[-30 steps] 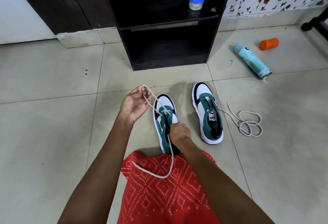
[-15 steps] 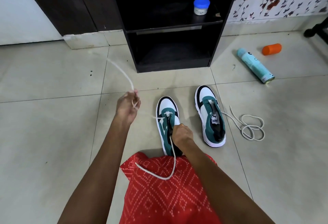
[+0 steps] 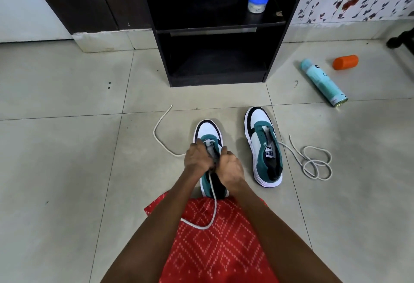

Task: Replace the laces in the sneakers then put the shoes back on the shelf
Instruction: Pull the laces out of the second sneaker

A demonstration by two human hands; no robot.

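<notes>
Fingers of the left grip [image 3: 197,157] and right grip [image 3: 230,167] are curling round the eyelet flaps of the near sneaker [image 3: 207,129] at the frame's centre, its white lace [image 3: 154,132] trailing left over the floor [image 3: 67,170] and down onto red cloth [image 3: 215,249]. The second sneaker [image 3: 264,148] is lying just right of it, its loose lace [image 3: 312,161] coiling alongside, with the black shelf [image 3: 215,29] standing at top centre.
</notes>
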